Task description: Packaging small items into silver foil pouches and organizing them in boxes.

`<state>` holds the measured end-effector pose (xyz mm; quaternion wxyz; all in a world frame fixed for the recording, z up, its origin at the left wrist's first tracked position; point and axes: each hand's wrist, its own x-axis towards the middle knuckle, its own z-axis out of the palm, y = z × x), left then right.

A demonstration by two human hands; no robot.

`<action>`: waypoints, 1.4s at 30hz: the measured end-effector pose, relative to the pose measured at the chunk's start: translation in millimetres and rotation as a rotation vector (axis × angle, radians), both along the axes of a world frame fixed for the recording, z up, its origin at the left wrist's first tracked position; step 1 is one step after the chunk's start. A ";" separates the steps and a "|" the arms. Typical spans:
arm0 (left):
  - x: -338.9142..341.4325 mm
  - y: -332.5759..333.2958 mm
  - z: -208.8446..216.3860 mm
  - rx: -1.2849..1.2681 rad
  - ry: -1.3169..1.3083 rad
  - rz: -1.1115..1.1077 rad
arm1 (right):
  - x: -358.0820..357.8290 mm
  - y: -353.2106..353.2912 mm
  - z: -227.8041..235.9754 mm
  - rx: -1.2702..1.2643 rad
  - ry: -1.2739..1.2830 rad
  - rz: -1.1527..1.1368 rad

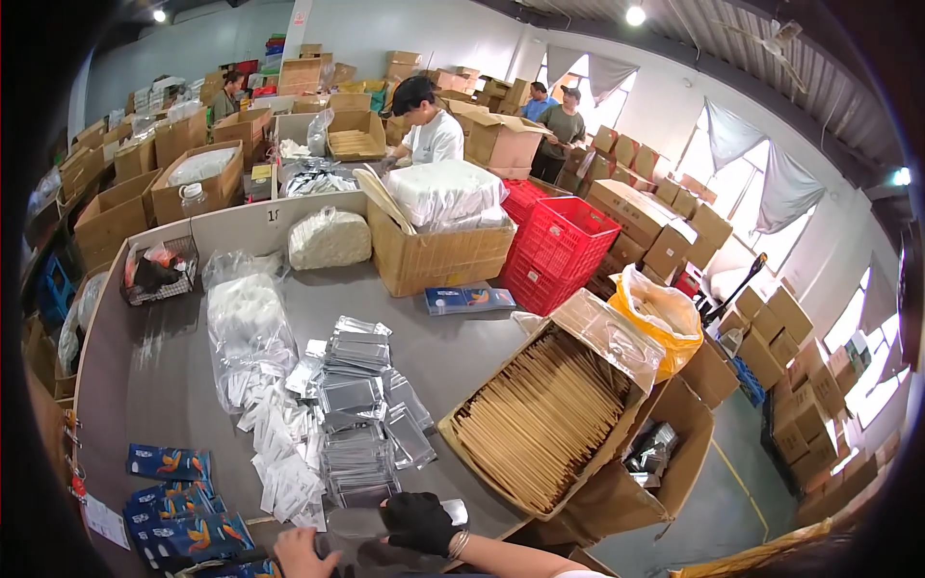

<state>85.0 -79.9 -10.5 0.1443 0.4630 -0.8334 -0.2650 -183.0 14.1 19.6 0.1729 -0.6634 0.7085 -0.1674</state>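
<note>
silver pouches (355, 397) lie in a long pile on the grey bench (183, 371), the largest thing near the hands; the pile fills its near middle. to the right of it, an open carton (617, 342) leans at a slant, packed with a row of thin brown strips (540, 419). beyond the pile's left side is a clear bag (251, 313) of white packets, with loose white sachets (289, 472) spread from its mouth along the pile's left edge. the pile's long axis runs near to far, its near end just beyond the hands. at the near left are blue packets (193, 535), overlapping. the right hand (421, 523), in a black half-finger glove, is the nearer one to the pile, which lies far and slightly left of it; i cannot tell if its grip is closed on anything. the left hand (306, 554), bare, has thumb and fingers apart, with the pile far and to its right. smallest, a lone flat pouch (353, 523) lies between the hands and the pile, reaching the glove.
</note>
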 end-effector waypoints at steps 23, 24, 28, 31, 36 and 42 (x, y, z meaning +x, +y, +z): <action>22.1 33.0 -6.6 -0.088 0.002 0.255 | 21.9 -6.2 23.8 -0.036 0.147 0.186; 25.0 34.2 -6.1 -0.085 -0.009 0.275 | 24.1 -7.1 23.3 -0.044 0.157 0.191; 31.7 36.4 -4.4 -0.028 0.023 0.263 | 32.4 -5.2 22.5 -0.044 0.166 0.222; 33.8 36.3 -3.7 -0.006 0.038 0.264 | 39.1 -6.3 20.4 0.008 0.130 0.263; 32.1 35.0 -1.6 0.057 0.036 0.283 | 75.5 -21.7 -6.4 0.110 -0.013 0.386; 59.5 3.1 11.9 0.094 0.341 0.360 | 86.2 -39.4 6.8 -0.072 -0.097 0.404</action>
